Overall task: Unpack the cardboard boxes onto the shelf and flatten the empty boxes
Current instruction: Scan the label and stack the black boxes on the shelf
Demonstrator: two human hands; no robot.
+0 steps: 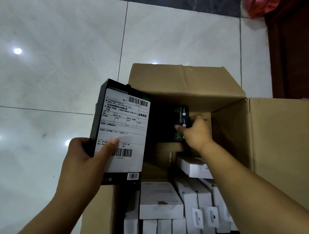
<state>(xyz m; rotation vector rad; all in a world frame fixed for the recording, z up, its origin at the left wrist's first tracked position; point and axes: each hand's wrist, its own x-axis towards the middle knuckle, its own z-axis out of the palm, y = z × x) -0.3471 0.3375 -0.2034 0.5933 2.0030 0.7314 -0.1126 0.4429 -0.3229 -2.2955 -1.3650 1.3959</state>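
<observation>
While the left hand (81,159) grips 1 black box (120,132) above the carton's (262,127) edge, the right hand (197,133) pinches another inside; a weak pinch could drop it onto the white boxes (160,200).

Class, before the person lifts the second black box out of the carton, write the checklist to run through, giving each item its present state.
1. Left hand holds the labelled black box securely, thumb across the label: ok.
2. Right hand has fingers round the second black box inside the carton: ok.
3. Carton flaps folded out, opening clear for the lift: ok.
4. White boxes lie clear of the black box being lifted: ok.
5. Shelf ready to receive both boxes: cannot tell, it is out of view.
6. Carton empty enough to flatten: not ok, many white boxes remain.
</observation>
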